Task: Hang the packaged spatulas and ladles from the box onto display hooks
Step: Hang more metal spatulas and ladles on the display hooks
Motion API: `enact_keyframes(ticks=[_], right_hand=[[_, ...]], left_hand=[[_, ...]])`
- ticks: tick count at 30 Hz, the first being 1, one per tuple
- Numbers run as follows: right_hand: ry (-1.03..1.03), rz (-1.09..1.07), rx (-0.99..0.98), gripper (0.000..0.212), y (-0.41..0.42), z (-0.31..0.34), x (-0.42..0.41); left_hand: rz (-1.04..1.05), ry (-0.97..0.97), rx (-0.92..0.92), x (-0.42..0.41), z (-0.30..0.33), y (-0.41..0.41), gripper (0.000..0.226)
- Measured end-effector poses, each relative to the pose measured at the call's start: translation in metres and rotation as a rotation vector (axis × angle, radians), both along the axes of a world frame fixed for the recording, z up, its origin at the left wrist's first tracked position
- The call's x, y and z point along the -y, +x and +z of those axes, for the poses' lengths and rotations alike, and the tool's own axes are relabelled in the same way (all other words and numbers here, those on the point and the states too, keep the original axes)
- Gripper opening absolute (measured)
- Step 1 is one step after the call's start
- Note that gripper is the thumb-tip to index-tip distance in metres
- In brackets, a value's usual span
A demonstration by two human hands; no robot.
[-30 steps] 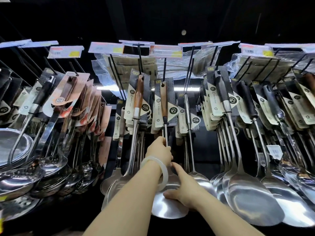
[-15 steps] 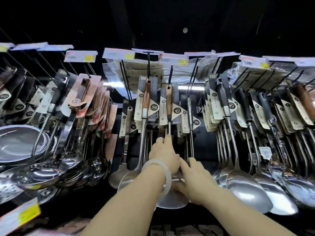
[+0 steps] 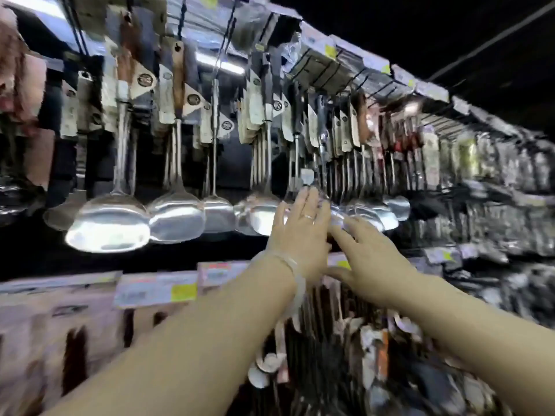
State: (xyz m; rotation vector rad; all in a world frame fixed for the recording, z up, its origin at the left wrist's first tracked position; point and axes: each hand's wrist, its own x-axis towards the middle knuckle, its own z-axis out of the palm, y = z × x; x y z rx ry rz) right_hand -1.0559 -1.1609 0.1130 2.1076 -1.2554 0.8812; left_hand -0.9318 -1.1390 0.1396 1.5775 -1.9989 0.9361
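The view is blurred. Packaged steel spatulas hang in rows from display hooks; the nearest blades are a wide one and a second to its right. My left hand, with a ring and a pale bracelet, is held flat with fingers apart in front of the blades further right. My right hand is just beside it, lower and to the right, fingers spread. Neither hand holds anything. The box is not in view.
More packaged utensils hang along the rack to the right. Below the spatulas runs a rail with price tags, and under it a lower row of hanging goods. Pinkish packages fill the lower left.
Both hands have let go of the spatula they held at the middle hook and moved right. The view has swung right and down, so the rack now appears to the left and above.
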Motion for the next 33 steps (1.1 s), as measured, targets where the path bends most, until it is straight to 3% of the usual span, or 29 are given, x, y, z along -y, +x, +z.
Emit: enact_keyframes(ticks=[4, 9, 19, 33], right_hand=[[0.041, -0.226, -0.038, 0.072, -0.098, -0.039, -0.008], [0.195, -0.476, -0.079, 0.079, -0.217, -0.08, -0.015], [0.525, -0.777, 0.062, 0.076, -0.436, -0.18, -0.021], [0.923, -0.866, 0.338, 0.069, -0.534, -0.355, 0.009]], left_hand=[[-0.148, 0.085, 0.115, 0.01, -0.039, -0.092, 0.07], [-0.29, 0.221, 0.118, 0.031, -0.092, -0.213, 0.072], [-0.49, 0.534, 0.173, 0.072, -0.216, -0.434, 0.074], [-0.584, 0.955, 0.279, 0.118, -0.403, -0.551, 0.07]])
